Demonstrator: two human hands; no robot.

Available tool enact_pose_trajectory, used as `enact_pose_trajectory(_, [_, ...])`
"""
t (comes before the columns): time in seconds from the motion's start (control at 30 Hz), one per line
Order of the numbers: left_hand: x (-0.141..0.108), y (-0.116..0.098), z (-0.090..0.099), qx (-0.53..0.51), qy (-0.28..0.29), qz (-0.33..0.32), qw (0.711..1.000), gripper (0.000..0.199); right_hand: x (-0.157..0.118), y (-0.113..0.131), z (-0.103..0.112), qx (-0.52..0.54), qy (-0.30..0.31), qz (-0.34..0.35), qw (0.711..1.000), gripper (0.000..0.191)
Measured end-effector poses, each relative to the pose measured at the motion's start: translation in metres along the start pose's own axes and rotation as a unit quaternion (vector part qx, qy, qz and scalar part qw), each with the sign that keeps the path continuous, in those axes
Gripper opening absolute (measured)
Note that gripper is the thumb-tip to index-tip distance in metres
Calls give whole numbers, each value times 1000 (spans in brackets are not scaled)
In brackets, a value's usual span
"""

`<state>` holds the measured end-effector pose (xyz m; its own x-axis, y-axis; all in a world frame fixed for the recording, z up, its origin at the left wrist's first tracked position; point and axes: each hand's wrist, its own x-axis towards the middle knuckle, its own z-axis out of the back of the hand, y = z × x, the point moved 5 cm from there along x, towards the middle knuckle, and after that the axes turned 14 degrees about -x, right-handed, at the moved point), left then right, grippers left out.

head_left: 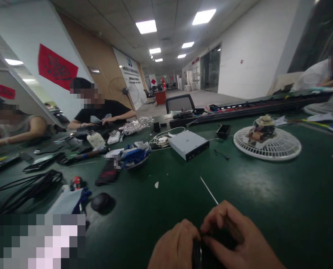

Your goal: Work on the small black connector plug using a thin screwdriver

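Observation:
At the bottom edge of the head view my left hand (174, 244) is closed around a dark, glossy black object (197, 254), mostly hidden by the fingers and cut off by the frame. My right hand (243, 235) sits just to its right, thumb and fingers drawn together in a pinch at the object's upper end. What that pinch holds is hidden. A thin white strip (209, 189) lies beyond my right hand, its near end running up to the knuckles; whether they touch I cannot tell.
Ahead on the green table (166, 209) are a silver disc drive (189, 144), a white fan grille (267, 147) and a bowl with blue-white cloth (135, 154). A black mouse (101, 202) and black cables (28, 190) lie left. People work across the table and far right.

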<state>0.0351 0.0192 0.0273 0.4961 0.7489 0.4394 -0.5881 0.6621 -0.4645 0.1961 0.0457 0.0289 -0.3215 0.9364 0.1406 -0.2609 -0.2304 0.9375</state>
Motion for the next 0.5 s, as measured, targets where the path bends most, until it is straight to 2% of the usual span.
enact_pose_trajectory(0.13, [3, 18, -12, -79, -4, 31, 996, 33, 6, -18, -4, 11, 9, -2, 1000, 31])
enact_pose_trajectory(0.27, [0, 26, -19, -145, -3, 24, 989, 30, 8, -27, -11, -9, -21, 20, 1000, 34])
enact_pose_trajectory(0.33, [-3, 31, -20, -154, -7, 53, 987, 30, 5, -29, -15, -19, -35, 34, 999, 35])
enact_pose_trajectory(0.43, [-10, 31, -19, -170, -25, 68, 983, 36, -2, -30, -22, -42, -21, 46, 998, 34])
enact_pose_trajectory(0.5, [-13, 28, -17, -176, -16, 66, 982, 36, -6, -30, -26, -60, -2, 44, 997, 32])
